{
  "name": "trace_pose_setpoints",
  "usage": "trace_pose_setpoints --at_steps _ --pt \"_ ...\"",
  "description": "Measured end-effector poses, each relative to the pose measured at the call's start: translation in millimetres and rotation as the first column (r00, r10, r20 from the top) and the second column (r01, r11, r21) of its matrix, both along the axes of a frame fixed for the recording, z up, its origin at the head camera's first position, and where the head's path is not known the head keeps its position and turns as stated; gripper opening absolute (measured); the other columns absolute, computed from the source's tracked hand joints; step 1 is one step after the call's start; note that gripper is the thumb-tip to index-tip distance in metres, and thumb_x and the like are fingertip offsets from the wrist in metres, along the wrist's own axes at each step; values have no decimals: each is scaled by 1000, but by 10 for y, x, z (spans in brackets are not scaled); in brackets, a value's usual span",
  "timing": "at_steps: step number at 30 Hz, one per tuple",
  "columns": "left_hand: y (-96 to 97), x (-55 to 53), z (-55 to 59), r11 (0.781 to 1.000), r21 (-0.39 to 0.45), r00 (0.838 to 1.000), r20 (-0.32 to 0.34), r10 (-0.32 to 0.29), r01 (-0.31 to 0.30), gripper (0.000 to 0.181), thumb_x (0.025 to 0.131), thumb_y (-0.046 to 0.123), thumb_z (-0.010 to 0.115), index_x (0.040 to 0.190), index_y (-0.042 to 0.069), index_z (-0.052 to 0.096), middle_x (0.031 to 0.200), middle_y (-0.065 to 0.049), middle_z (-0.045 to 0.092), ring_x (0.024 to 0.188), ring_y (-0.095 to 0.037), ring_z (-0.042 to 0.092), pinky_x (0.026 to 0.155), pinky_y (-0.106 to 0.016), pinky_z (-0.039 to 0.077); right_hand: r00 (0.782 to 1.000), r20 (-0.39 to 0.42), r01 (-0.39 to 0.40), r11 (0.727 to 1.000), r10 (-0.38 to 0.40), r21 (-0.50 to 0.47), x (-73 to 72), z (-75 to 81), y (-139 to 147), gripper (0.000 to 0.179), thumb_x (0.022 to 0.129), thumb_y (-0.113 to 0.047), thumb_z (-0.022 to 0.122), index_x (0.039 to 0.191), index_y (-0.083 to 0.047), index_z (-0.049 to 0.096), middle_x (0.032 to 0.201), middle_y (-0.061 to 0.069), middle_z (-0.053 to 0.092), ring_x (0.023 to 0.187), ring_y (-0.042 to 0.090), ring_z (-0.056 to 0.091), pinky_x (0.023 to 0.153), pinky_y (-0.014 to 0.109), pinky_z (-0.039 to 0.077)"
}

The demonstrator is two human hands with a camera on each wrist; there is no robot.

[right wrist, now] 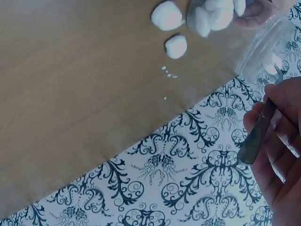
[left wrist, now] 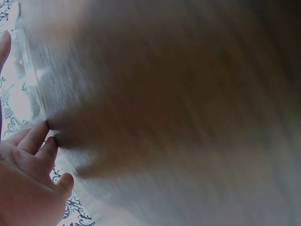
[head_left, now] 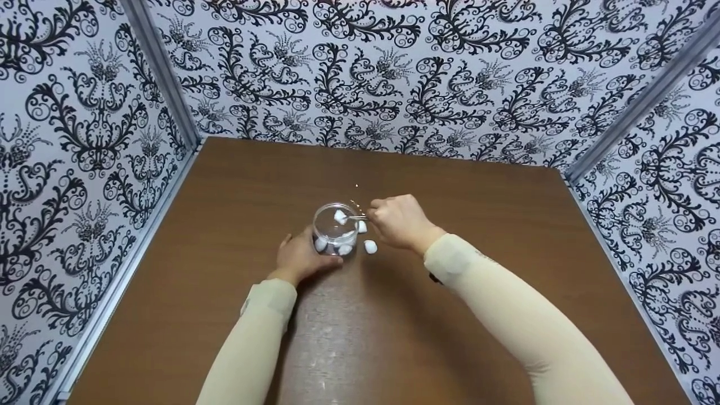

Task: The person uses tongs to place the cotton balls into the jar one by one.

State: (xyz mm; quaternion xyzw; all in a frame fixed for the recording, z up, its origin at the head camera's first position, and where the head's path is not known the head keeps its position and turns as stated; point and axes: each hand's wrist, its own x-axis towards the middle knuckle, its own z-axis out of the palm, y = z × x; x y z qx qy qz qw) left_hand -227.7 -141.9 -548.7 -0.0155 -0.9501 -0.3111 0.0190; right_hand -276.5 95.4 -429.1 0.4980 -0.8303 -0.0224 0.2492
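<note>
A clear round jar stands on the table with several white cotton balls inside. My left hand holds the jar from its left, thumb across the near side; the left wrist view catches its fingers at the jar's edge. My right hand pinches metal tweezers, whose flat rounded end shows in the right wrist view. At the tweezers' tips is one cotton ball, over the jar's mouth. Two loose cotton balls lie beside the jar, below my right hand.
Small white crumbs lie on the brown table beyond the jar. Patterned panels stand along the back and both sides of the table, joined by metal posts.
</note>
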Motion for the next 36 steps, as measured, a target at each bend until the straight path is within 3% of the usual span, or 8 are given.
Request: trace_pose_setpoints --at_steps 12,22,28,36 --pt "11 -15 -22 1000 -16 1000 -10 -10 10 107 64 62 85 145 5 45 125 -12 66 118 -27 60 118 -49 17 999 25 24 999 -25 31 9 -35 53 8 79 -16 65 71 -13 66 71 1 58 49 22 54 39 40 43" --pt "-5 -37 -56 1000 -2 1000 -9 -15 15 109 63 62 86 146 5 45 124 -12 67 117 -28 61 118 -49 16 999 24 23 999 -23 -30 -24 7 355 9 85 -15 66 79 -13 72 71 -1 58 47 20 52 37 39 40" --pt "-27 -32 -47 1000 -1 1000 -13 -23 23 109 63 62 85 146 5 45 126 -12 66 118 -27 60 118 -50 17 999 23 32 997 -30 -77 -77 -87 630 10 86 -13 67 77 -13 70 69 0 56 46 21 52 36 39 40" --pt "-34 -21 -55 1000 12 1000 1 -9 9 105 63 62 85 145 7 46 128 -12 65 120 -29 59 118 -50 17 992 92 90 996 -91 14 -24 -225 834 7 84 -13 68 77 -12 70 69 0 57 47 21 52 38 43 43"
